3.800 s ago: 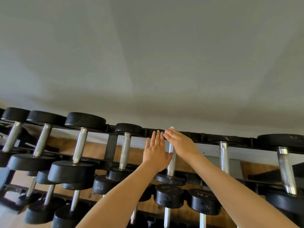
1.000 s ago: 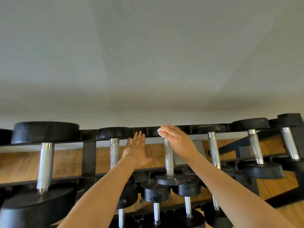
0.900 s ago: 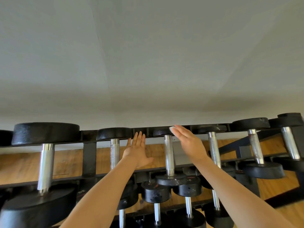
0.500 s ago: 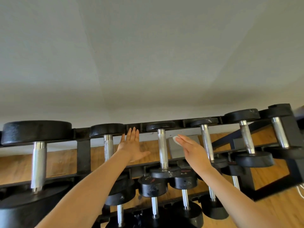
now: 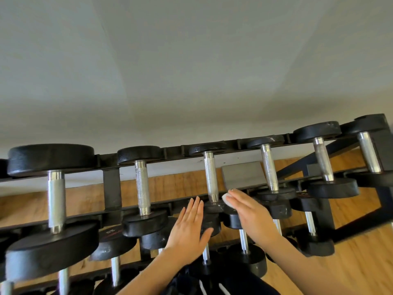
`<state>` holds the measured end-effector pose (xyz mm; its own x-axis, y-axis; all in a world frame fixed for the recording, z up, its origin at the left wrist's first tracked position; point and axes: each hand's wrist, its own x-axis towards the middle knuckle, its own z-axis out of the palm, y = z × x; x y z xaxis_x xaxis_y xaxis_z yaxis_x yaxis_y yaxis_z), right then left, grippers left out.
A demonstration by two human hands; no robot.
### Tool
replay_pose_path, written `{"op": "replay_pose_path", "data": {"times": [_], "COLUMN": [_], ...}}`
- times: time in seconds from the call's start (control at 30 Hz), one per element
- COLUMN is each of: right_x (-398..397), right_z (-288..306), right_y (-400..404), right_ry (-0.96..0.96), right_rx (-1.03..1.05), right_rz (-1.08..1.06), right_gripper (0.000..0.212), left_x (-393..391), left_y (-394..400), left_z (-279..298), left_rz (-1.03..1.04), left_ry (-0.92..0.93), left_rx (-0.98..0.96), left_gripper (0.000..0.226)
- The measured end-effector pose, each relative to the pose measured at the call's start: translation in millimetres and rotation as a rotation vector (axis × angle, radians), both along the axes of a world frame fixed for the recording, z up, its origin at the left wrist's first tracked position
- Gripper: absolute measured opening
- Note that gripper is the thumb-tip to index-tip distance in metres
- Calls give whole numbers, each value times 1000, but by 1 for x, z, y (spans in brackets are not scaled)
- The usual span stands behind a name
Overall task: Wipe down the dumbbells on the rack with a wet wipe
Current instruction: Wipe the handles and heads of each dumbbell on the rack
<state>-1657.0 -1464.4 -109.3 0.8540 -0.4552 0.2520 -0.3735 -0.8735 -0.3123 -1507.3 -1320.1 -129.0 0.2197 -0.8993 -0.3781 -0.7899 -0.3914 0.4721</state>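
Observation:
A black rack (image 5: 111,186) carries rows of black dumbbells with chrome handles. My right hand (image 5: 248,211) holds a small white wet wipe (image 5: 225,200) under straight fingers, just right of the near end of a middle dumbbell's handle (image 5: 210,177). The wipe shows only at my fingertips, close to that dumbbell's near head. My left hand (image 5: 189,228) is flat with fingers straight, hovering in front of the lower-row dumbbell heads, just left of the right hand. It holds nothing.
A heavy dumbbell (image 5: 53,188) sits at the left, smaller ones (image 5: 323,160) run off to the right. Lower tiers hold more dumbbells. A wooden floor (image 5: 361,262) shows beneath and at right. A pale wall (image 5: 191,71) rises behind the rack.
My right hand with the wipe has come down from the far head of the middle dumbbell, along its handle, to its near end. My left hand has dropped lower too.

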Motion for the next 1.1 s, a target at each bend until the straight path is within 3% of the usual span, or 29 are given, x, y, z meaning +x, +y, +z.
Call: {"op": "replay_pose_path", "data": {"times": [0.13,0.23,0.3,0.4,0.5,0.53,0.63,0.73,0.8,0.97,1.1], "right_x": [21,26,19,-1,-24,-26,0,27,26,-7,-15], "right_z": [-26,-43,-43,-41,-43,-41,-30,-32,-41,-42,-42], "right_y": [27,26,18,4,-9,-10,5,23,19,-2,-7], "right_ry": [104,128,66,26,73,73,-14,26,48,-11,54], "right_rx": [-38,-65,-56,-51,-14,-1,-39,-73,-83,-43,-35], "right_rz": [215,243,236,124,-53,-68,90,301,331,163,68], "right_gripper": [53,56,42,35,64,63,34,32,42,41,61], "left_x": [0,-1,0,3,4,4,1,-1,0,3,0], "left_y": [1,-2,-1,2,5,5,2,0,0,3,2], "left_z": [-8,-10,-8,-7,-9,-10,-14,-15,-12,-8,-11], "left_rz": [-20,28,32,28,30,34,56,70,58,31,49], "left_ry": [30,78,87,95,105,110,123,98,88,73,90], "left_rx": [4,5,26,39,61,62,47,58,67,60,49], "left_gripper": [76,80,82,83,83,83,86,86,85,86,87]}}
